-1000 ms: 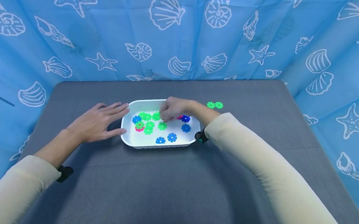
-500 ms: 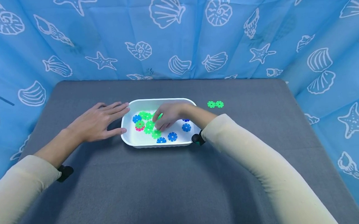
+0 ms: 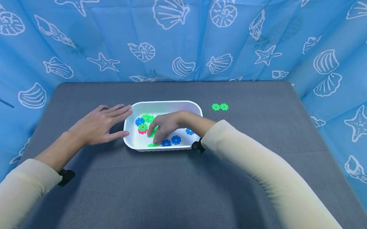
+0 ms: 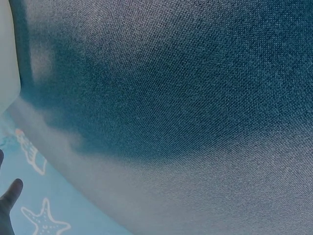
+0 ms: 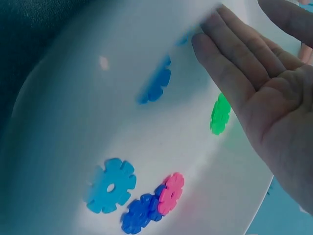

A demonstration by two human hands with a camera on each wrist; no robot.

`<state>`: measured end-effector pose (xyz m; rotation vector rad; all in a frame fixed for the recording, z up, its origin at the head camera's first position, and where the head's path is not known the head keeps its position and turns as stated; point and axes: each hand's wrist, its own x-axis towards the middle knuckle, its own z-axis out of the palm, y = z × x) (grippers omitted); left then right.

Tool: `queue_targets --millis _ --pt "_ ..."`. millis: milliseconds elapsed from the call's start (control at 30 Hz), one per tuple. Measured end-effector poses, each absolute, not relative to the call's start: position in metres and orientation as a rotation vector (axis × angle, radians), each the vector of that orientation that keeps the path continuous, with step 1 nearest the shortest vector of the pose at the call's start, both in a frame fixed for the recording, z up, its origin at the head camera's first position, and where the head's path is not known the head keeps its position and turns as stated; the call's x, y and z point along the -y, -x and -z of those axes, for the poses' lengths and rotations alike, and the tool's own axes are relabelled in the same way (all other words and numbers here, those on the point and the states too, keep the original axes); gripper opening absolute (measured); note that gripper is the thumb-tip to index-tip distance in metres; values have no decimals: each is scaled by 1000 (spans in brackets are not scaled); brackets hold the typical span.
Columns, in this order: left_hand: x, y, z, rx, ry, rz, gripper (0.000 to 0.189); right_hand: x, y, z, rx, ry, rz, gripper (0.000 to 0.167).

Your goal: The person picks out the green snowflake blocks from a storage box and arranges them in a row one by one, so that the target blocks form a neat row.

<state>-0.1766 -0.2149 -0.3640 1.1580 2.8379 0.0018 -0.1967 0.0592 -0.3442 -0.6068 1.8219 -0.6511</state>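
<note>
A white tray (image 3: 135, 146) on the grey table holds notched plastic discs: green discs (image 3: 148, 118), blue discs (image 3: 176, 139) and a pink disc (image 3: 142, 132) partly under a green one. My left hand (image 3: 102, 126) lies with straight fingers at the tray's left rim; only its edge shows in the left wrist view. My right hand (image 3: 167, 124) reaches down into the tray over the green discs, hiding some of them. In the right wrist view its fingers (image 5: 239, 54) are extended, with the thumb apart. Its fingertips are partly blurred, and nothing gripped is visible.
Two joined green discs (image 3: 220, 107) lie on the table right of the tray. In the right wrist view, a light blue disc (image 5: 111, 186) and a pink disc (image 5: 171, 193) beside dark blue discs (image 5: 139, 215) lie inside the tray. A blue shell-print curtain (image 3: 180, 43) hangs behind.
My right hand has moved left and toward the tray's near side. A green disc has shifted from mid-tray to the front wall. My left hand stays put.
</note>
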Motion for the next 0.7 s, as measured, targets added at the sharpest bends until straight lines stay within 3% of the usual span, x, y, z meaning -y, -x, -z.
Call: queue_targets --millis 700 --pt "216 177 366 -2849 -1192 3 81 -55 191 342 -1779 727 597 32"
